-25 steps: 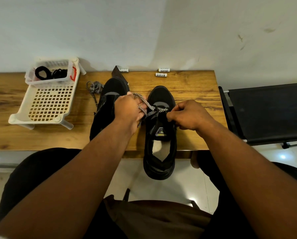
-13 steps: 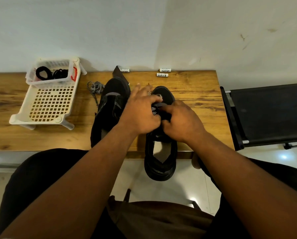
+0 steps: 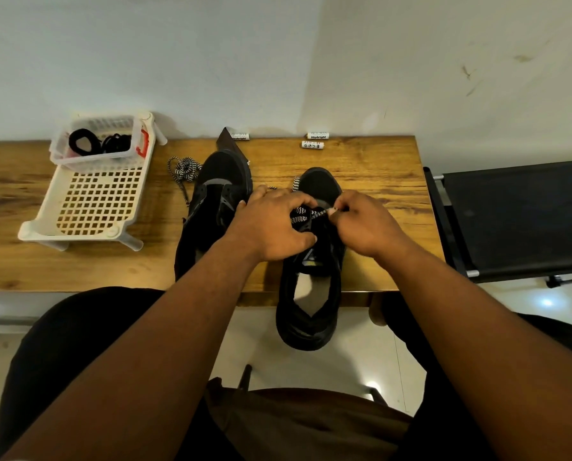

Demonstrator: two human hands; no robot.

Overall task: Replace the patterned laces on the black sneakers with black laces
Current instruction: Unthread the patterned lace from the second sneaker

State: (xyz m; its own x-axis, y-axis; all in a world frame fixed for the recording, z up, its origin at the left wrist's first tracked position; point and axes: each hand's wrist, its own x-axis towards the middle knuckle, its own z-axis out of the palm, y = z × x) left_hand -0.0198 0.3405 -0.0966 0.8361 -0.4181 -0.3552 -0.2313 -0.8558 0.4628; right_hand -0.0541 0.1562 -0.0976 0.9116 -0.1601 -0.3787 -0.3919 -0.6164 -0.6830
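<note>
Two black sneakers stand on the wooden table (image 3: 377, 168). The right sneaker (image 3: 311, 294) hangs over the front edge and still carries a black-and-white patterned lace (image 3: 306, 214) across its upper eyelets. My left hand (image 3: 271, 224) lies over the shoe's left side, fingers curled at the lace. My right hand (image 3: 361, 224) pinches the lace's right strand between thumb and forefinger. The left sneaker (image 3: 211, 207) has no lace; a removed patterned lace (image 3: 183, 171) lies bunched beside its toe. Black laces (image 3: 98, 143) sit in a small clear box.
A white perforated basket (image 3: 95, 201) at the table's left holds the clear box. Three small white cylinders, one (image 3: 313, 145) near the wall, lie at the back. A black chair seat (image 3: 517, 221) stands to the right. My knees are under the table's front edge.
Both hands came together over the right sneaker's laces, then parted a little. My right hand now pulls a strand rightwards from the eyelets; the lace end has dropped toward the toe.
</note>
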